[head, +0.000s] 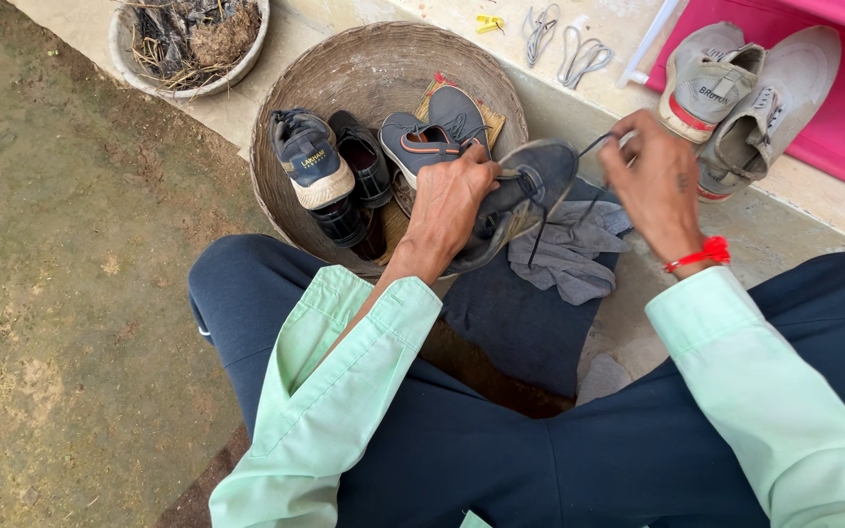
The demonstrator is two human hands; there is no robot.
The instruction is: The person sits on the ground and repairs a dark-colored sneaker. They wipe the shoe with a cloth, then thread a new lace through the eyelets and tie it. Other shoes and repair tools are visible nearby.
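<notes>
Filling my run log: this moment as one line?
left hand: holds grey shoe | right hand: pulls dark lace | woven basket: shoes inside

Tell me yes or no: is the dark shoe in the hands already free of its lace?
No. The left hand holds the dark shoe while the right hand pulls a dark lace threaded through it.

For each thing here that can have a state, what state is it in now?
Grey shoe: held by the left hand, lace loose.
Dark lace: pulled taut by the right hand.
Woven basket: holds several shoes.
Light sneakers: without laces.
Grey cloth: crumpled.
</notes>
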